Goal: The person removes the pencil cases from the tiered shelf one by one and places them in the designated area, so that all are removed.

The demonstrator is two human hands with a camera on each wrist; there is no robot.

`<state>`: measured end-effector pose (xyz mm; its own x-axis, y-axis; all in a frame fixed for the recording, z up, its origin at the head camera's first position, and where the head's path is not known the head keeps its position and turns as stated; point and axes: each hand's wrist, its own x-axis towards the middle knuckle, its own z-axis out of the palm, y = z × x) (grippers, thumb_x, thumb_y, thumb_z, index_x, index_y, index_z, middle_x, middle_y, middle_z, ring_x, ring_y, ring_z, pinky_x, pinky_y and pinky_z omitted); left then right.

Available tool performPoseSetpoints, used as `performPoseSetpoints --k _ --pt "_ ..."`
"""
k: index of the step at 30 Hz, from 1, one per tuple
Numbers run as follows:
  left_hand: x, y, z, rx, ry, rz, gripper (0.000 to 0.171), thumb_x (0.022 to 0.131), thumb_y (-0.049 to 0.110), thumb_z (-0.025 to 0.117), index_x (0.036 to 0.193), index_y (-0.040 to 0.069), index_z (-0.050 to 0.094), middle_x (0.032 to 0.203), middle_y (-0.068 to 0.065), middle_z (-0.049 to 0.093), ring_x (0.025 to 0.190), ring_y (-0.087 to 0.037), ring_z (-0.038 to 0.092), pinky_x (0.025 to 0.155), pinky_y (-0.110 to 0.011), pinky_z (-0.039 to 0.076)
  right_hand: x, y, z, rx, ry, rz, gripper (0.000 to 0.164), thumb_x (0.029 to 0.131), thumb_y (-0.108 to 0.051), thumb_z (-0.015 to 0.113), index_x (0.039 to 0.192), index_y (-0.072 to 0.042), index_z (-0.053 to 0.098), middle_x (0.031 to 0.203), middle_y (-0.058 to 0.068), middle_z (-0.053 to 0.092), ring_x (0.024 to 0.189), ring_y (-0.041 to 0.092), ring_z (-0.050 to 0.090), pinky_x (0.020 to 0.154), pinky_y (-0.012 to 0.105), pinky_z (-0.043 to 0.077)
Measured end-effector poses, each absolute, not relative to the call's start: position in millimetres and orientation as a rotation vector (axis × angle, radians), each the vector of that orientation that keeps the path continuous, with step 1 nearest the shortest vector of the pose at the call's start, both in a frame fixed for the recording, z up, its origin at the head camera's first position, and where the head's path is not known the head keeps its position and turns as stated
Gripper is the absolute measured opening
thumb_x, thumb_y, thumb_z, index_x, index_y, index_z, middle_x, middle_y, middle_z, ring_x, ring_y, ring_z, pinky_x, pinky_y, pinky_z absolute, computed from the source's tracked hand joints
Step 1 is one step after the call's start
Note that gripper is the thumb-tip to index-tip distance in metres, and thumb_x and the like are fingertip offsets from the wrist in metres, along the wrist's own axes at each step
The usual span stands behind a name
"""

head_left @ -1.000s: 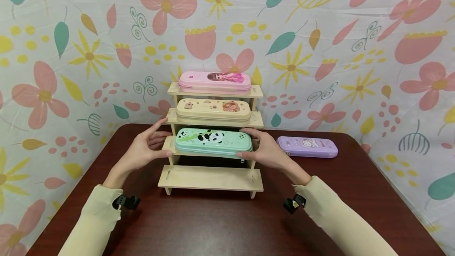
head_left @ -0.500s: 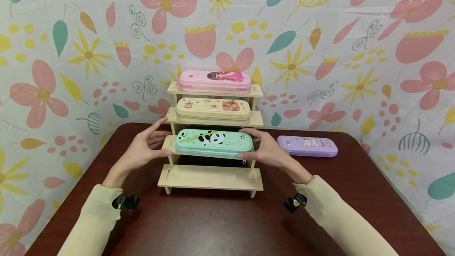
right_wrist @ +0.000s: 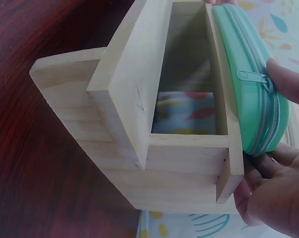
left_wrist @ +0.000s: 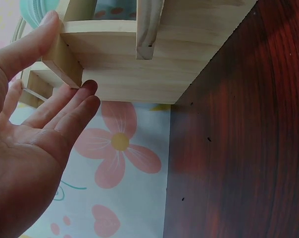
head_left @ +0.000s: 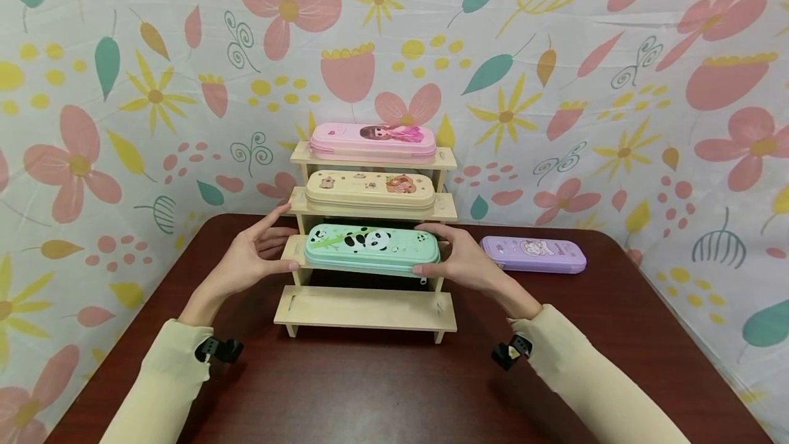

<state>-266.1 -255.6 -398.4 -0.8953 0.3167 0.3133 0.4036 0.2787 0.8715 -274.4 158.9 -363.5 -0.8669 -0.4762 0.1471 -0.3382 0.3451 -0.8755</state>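
A mint green pencil case (head_left: 394,242) with a panda picture lies on the third step of a tiered wooden display rack (head_left: 364,307). My right hand (head_left: 468,260) holds the case by its right end, thumb at the front and fingers behind. In the right wrist view the zipper pull (right_wrist: 252,76) hangs near the thumb. My left hand (head_left: 246,260) holds the rack's left end; its thumb is on the front edge of the step, and its index finger reaches up to the step above. In the left wrist view the other fingers (left_wrist: 75,111) lie under the board's end.
A cream pencil case (head_left: 370,189) and a pink one (head_left: 345,141) rest on the upper steps. A lilac pencil case (head_left: 533,255) lies on the dark wooden table (head_left: 370,389), right of the rack. A floral cloth (head_left: 555,40) hangs behind.
The mint pencil case has shifted slightly right and toward the front on its step, mostly in the first half second. Both hands have stayed almost still.
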Motion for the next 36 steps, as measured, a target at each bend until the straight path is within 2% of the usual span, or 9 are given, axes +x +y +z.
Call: performPoseSetpoints --k 10,23,29,33,36 --pt "-267 -255 -398 -0.692 -2.453 -1.706 0.105 0.085 -0.002 0.088 0.169 0.024 0.031 0.147 -0.028 0.056 0.136 -0.039 0.055 0.11 -0.049 0.047 -272 163 -366 -0.768 2.49 -1.555 0.069 0.084 -0.008 0.089 0.145 0.0 0.059 0.119 0.018 0.068 0.094 0.031 0.07 0.074 0.035 0.061" --pt "-266 -256 -399 -0.698 -2.451 -1.703 0.105 0.085 -0.003 0.087 0.169 0.022 0.03 0.146 -0.026 0.057 0.136 -0.04 0.055 0.111 -0.048 0.046 -264 175 -369 -0.703 2.441 -1.649 0.07 0.083 -0.005 0.09 0.146 -0.001 0.059 0.113 0.018 0.07 0.092 0.029 0.067 0.073 0.032 0.061" --pt "-267 -256 -399 -0.695 -2.457 -1.689 0.105 0.085 -0.002 0.088 0.169 0.024 0.029 0.146 -0.026 0.057 0.136 -0.039 0.055 0.111 -0.049 0.046 -261 180 -369 -0.691 2.466 -1.642 0.068 0.082 -0.006 0.091 0.144 -0.005 0.062 0.121 0.015 0.068 0.103 0.028 0.063 0.081 0.031 0.058" --pt "-267 -256 -399 -0.69 -2.459 -1.682 0.105 0.085 -0.001 0.088 0.169 0.025 0.03 0.145 -0.025 0.058 0.136 -0.039 0.055 0.111 -0.049 0.046 -259 185 -368 -0.692 2.485 -1.614 0.069 0.083 -0.008 0.092 0.145 -0.005 0.061 0.124 0.014 0.067 0.106 0.028 0.061 0.086 0.034 0.057" --pt "-266 -255 -399 -0.687 -2.463 -1.676 0.105 0.086 0.0 0.088 0.169 0.026 0.03 0.145 -0.025 0.058 0.136 -0.039 0.056 0.111 -0.051 0.045 -257 189 -368 -0.69 2.492 -1.602 0.07 0.083 -0.01 0.092 0.146 -0.005 0.06 0.126 0.013 0.067 0.106 0.027 0.061 0.086 0.032 0.057"
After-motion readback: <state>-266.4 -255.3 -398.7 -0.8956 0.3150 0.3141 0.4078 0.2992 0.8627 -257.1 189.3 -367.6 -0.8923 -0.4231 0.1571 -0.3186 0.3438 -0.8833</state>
